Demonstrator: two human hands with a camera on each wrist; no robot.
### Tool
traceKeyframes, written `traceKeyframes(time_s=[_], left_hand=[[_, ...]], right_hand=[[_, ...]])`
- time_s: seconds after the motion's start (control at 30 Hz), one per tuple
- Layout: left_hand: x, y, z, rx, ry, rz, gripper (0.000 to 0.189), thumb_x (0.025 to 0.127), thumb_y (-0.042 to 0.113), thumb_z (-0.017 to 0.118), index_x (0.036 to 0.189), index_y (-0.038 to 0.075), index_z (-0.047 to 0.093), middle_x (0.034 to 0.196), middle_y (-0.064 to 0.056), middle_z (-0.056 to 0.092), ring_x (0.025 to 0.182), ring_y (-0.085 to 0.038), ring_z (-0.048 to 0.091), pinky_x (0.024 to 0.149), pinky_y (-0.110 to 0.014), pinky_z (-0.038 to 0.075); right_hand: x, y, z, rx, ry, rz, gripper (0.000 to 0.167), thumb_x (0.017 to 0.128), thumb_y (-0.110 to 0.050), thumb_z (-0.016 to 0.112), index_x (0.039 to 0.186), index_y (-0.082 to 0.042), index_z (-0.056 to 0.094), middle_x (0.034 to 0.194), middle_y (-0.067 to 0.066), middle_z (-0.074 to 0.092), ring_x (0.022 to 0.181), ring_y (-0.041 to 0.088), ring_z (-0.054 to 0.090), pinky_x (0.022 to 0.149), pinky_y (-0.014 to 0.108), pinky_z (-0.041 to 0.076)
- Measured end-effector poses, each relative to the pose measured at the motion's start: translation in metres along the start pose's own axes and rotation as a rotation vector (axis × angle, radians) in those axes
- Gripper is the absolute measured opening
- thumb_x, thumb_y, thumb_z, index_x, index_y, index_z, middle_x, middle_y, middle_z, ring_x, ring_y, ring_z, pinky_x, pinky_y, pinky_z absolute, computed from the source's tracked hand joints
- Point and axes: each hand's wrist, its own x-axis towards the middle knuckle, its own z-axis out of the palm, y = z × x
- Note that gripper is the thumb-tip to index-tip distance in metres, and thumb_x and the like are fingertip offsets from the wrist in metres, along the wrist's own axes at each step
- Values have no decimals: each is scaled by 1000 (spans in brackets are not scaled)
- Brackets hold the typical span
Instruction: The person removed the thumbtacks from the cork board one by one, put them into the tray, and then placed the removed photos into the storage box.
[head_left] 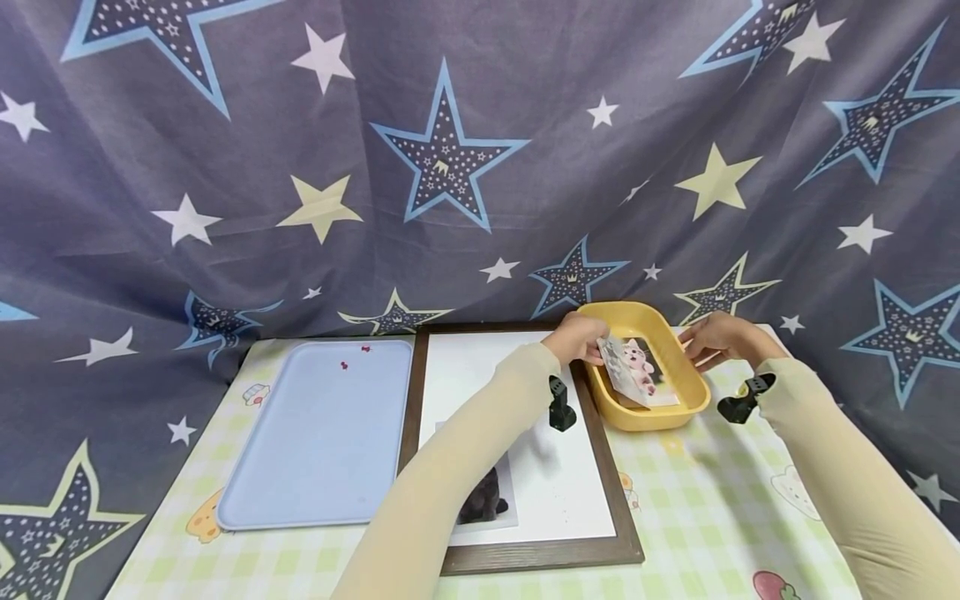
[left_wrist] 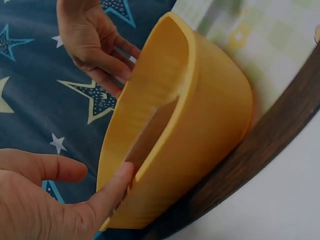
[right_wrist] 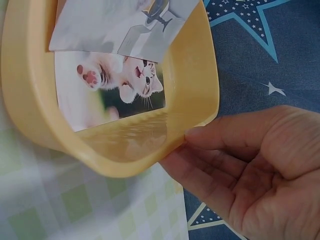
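Note:
My left hand (head_left: 573, 337) reaches over the left rim of a yellow plastic basin (head_left: 660, 418) and pinches a pale grey photo (head_left: 619, 367) by its upper edge. That photo slants up along the basin's left side; its brown back shows in the left wrist view. Beneath it lies a kitten photo (right_wrist: 135, 82) with a raised paw and a dark background. At the opposite rim, my right hand (right_wrist: 275, 160) grips the basin, its thumb at the edge and the other fingers below on the outside.
A brown-framed white board (head_left: 555, 500) lies left of the basin, with a dark cat photo (head_left: 483, 504) on it, partly behind my left sleeve. Farther left, a light blue tray (head_left: 322, 433) holds red pushpins (head_left: 366, 348). A starry curtain (head_left: 465, 275) hangs behind the checked tablecloth (head_left: 697, 500).

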Motion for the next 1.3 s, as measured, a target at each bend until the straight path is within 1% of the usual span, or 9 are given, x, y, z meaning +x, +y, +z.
traceKeyframes(time_s=[0.23,0.43,0.5,0.57,0.8,0.97,1.13,1.2,1.3], left_hand=[[4,0,0,20,-169,-11,54,95,6,55,146,-8,45,154,-31,39,138,-52,42,105,-57,52],[102,-27,30,78,-192,-77,53,95,18,55,144,1,51,163,-16,32,147,-38,36,104,-67,47],[114,-30,35,87,-191,-87,48,95,21,58,140,4,57,163,-12,35,147,-34,37,103,-69,46],[101,-27,36,100,-191,-83,47,98,23,54,141,6,57,164,-11,34,148,-33,36,106,-69,44],[-13,11,15,1,-151,-101,49,104,15,49,150,0,44,164,-14,33,152,-36,30,119,-67,29],[2,4,18,-23,-178,-105,53,105,19,48,154,1,38,166,-16,28,154,-37,26,120,-69,25],[76,-18,31,-67,-250,-135,59,100,26,58,152,4,41,164,-17,30,151,-38,29,116,-77,22],[73,-16,28,-108,-263,-147,59,99,25,59,151,3,41,163,-19,31,151,-39,29,117,-77,20],[20,2,17,-165,-245,-170,62,103,23,55,155,-2,32,165,-22,26,154,-40,23,123,-70,14]], right_hand=[[-1,0,0,12,-4,-10,53,94,6,60,142,20,41,87,1,74,81,14,70,84,39,64],[0,0,0,13,-3,-5,52,94,6,60,141,20,42,87,2,73,81,13,69,84,39,64],[0,0,0,18,-1,-6,52,94,6,60,141,20,42,89,2,74,81,14,70,84,40,64],[0,1,-1,19,1,-8,52,94,7,60,141,20,42,90,3,75,81,15,70,85,41,64],[-2,-2,-1,-9,11,8,52,94,4,61,142,18,44,95,7,73,84,17,69,89,43,62],[-1,-2,-1,-3,4,2,53,94,5,61,142,19,42,94,5,73,83,16,69,89,43,62],[0,0,-1,31,-1,-16,54,93,7,60,141,21,41,90,2,75,81,15,70,85,42,64],[1,0,-2,33,-2,-20,54,93,7,60,141,21,40,90,2,76,81,15,71,84,41,64],[0,0,-2,26,-2,-15,54,94,6,60,142,20,41,90,1,75,81,14,71,85,41,64]])
